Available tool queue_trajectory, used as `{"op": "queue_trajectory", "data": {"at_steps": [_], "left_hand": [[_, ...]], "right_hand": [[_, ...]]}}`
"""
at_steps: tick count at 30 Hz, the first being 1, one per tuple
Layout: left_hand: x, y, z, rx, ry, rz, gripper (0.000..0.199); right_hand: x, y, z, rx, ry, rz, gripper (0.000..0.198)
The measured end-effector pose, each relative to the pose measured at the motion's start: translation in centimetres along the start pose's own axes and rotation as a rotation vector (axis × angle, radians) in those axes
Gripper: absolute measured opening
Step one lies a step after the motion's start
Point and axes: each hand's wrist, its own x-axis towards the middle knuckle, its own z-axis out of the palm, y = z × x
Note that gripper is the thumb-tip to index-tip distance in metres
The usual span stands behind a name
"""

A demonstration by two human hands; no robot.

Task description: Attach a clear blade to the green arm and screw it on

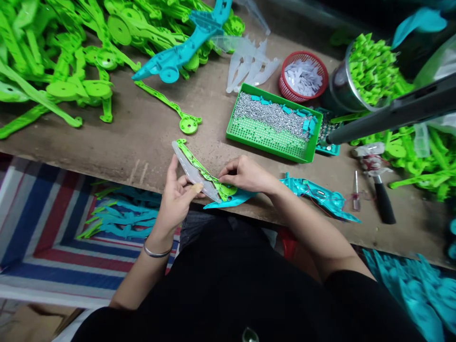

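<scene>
My left hand (180,197) grips a translucent white plastic blade (195,175), thumb on its near face and fingers behind. Along the blade's upper edge runs a lime green plastic part (199,166) with a rounded end. My right hand (245,175) has its thumb and fingers pinched at that rounded end; whatever is between the fingertips is too small to make out. Below it, at the table edge, lies a turquoise plastic shell (231,199), partly hidden by the green part and my right hand. Another turquoise shell (317,194) with thin red wires lies beyond my right wrist.
A green tray (270,149) holds small metal pieces and turquoise bits. Behind it stand a red basket (302,76) and a metal bucket (344,80) of green clips. A grey bar (388,111) juts in from the right, above a hammer (383,194) and screwdriver (356,194). Green parts (71,61) pile up left.
</scene>
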Motion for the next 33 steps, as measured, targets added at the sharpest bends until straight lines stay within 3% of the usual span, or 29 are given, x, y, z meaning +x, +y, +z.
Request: {"op": "queue_trajectory", "data": {"at_steps": [14,24,33], "left_hand": [[-0.2,-0.2,0.7,0.030,0.059,0.028,0.107],[0.0,0.1,1.1,0.057,0.074,-0.001,0.114],[0.0,0.1,1.6,0.207,0.115,-0.006,0.115]], "right_hand": [[0.5,-1.9,0.7,-0.206,0.059,0.022,0.020],[0.4,-1.4,0.5,-0.146,0.067,0.029,0.018],[0.4,-1.3,0.5,-0.133,0.079,0.034,0.015]]}}
